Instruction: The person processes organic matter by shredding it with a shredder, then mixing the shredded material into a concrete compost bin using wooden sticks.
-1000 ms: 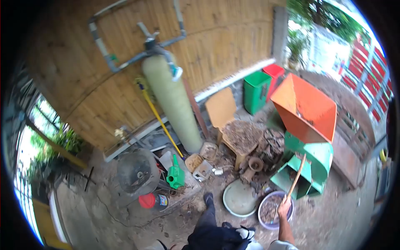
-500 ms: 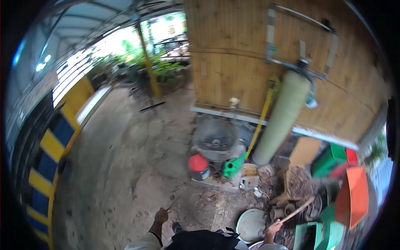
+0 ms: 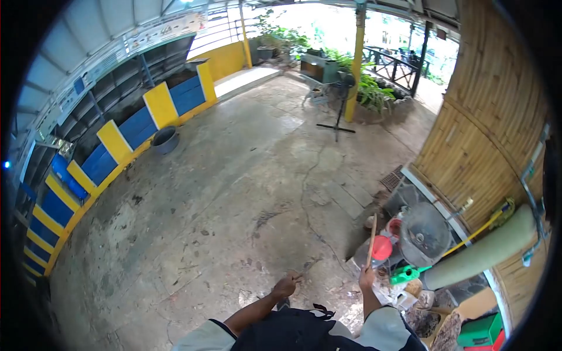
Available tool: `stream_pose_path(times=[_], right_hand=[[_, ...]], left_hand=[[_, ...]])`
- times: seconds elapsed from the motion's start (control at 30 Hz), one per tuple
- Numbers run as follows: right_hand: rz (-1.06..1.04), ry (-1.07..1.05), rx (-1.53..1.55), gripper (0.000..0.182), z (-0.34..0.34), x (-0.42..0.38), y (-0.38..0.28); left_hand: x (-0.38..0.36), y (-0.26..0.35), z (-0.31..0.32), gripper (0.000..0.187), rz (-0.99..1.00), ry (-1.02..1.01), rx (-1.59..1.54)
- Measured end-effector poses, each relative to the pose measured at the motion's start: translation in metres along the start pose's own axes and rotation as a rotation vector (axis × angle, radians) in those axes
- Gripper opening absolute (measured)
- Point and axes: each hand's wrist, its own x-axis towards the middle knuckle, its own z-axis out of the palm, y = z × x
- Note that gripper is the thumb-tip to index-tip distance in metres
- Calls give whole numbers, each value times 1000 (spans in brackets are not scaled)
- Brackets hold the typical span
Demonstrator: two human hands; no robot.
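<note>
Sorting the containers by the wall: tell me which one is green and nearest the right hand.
The green watering can, low beside the red-lidded jug, just right of the right hand holding the stick. The green bin sits farther off.

The cracked concrete floor (image 3: 234, 193) carries a grey basin (image 3: 165, 140) near the blue and yellow wall. A fan stand (image 3: 336, 126) stands by the yellow post. At the bamboo wall sit a dark tub (image 3: 424, 234), a red-lidded jug (image 3: 382, 248) and a green watering can (image 3: 405, 274).
</note>
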Motion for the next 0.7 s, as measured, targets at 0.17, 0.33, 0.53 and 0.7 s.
stream_pose_path(times=[0.17,0.33,0.53,0.7], right_hand=[[-189,-269,11,36,101,-8,-122],[-209,-499,-13,37,113,-19,-166],[-202,-647,-441,44,137,43,-91],[-112,-593,-741,43,194,127,-79]], left_hand=[[-9,-23,-125,34,13,211,-394],[-32,-147,-136,32,-423,239,-252],[-57,-270,-136,30,-837,358,-307],[-45,-337,-147,36,-1049,413,-425]])
